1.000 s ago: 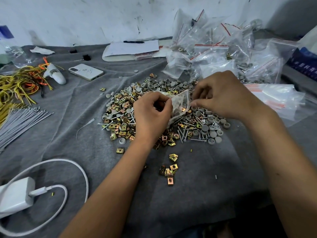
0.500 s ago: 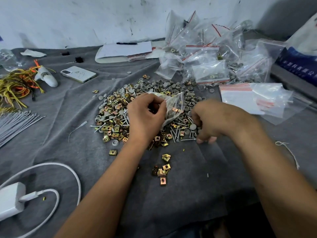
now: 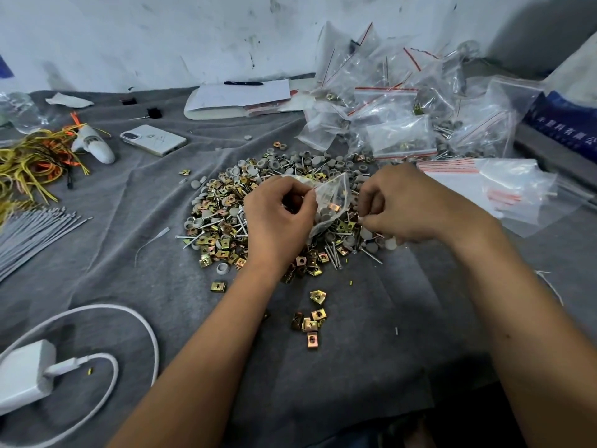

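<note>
1 clear zip bag [image 3: 331, 202]: judged light, limp, slippery; was pinched at its rim by left hand [image 3: 277, 218]; small part [image 3: 361, 218] was pinched by right hand [image 3: 403, 205].

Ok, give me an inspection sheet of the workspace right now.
Surface: grey cloth, wrinkled.
Job's things: clear bag over pile of clips, nails and caps; loose clips nearer the person.
Clutter: phone, papers, filled bags, empty bags, yellow ties, grey ties.
Hands: left hand pinches the bag's rim; right hand curled beside its mouth, hold unclear.
Cables: white charger with looped cable, near left.
Surroundings: stained white wall.
</note>
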Motion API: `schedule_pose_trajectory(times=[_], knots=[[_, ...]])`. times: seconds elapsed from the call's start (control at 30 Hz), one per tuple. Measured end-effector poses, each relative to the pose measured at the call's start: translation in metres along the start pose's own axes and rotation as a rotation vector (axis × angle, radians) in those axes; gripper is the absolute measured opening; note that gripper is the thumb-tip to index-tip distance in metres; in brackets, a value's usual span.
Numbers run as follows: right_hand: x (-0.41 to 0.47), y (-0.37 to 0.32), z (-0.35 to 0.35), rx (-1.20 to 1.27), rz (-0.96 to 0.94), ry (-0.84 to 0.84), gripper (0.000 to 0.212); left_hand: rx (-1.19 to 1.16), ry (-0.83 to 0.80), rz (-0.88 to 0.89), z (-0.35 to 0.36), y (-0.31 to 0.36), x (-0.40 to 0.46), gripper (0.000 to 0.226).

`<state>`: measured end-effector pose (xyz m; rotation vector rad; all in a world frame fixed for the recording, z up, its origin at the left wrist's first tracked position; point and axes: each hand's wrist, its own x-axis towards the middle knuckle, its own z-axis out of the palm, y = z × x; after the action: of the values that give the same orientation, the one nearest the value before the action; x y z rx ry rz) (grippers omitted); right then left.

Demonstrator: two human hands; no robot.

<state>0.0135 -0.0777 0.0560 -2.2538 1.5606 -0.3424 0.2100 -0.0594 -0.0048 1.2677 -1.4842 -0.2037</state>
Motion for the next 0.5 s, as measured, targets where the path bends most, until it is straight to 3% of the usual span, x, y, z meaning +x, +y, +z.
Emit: schedule_pose_trajectory(times=[0.23, 0.5], knots=[[0.001, -0.003, -0.011, 0.077, -0.081, 0.016, 0.014, 0.021, 0.001, 0.002, 0.0, 0.001, 0.001, 0.013], [0.003, -0.002, 0.003, 0.134, -0.012, -0.043, 0.013, 0.027, -0.001, 0.0, -0.001, 0.002, 0.001, 0.013]])
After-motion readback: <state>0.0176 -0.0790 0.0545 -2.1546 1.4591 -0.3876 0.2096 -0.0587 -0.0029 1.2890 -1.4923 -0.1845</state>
